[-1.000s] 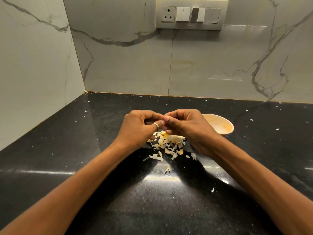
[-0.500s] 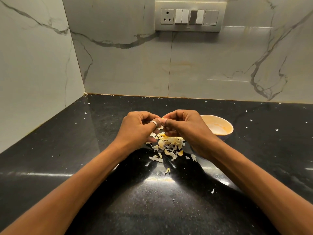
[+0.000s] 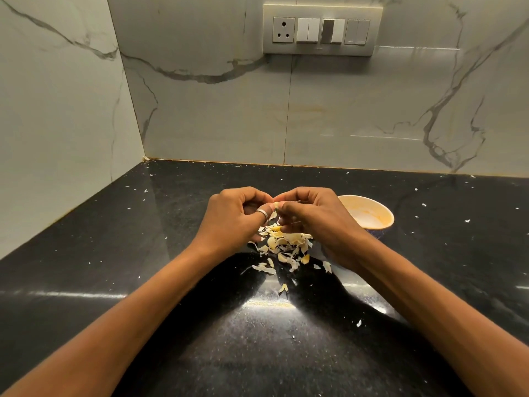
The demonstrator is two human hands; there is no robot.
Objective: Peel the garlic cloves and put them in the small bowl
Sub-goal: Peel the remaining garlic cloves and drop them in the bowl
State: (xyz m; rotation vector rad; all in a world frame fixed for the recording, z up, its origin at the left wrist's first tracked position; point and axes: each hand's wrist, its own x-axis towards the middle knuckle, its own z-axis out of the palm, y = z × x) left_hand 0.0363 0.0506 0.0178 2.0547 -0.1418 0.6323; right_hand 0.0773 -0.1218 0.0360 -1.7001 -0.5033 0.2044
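Bare black speckled stone countertop (image 3: 86, 267) left of the left hand (image 3: 232, 222) and right of the small cream bowl (image 3: 372, 216); bowl just beside the right hand (image 3: 317, 222), wrist partly covers it; hands meet on a pale garlic clove (image 3: 275, 205), no gap between; heap of papery garlic skins (image 3: 282, 247) beneath; grey-veined marble walls (image 3: 315, 116) close back and left.

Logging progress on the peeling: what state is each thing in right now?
left hand: pinching the garlic clove.
right hand: pinching the same clove.
garlic clove: held above the peels, mostly hidden.
peels: loose pile on the countertop.
small bowl: upright, no cloves visible inside.
socket: nothing plugged in.
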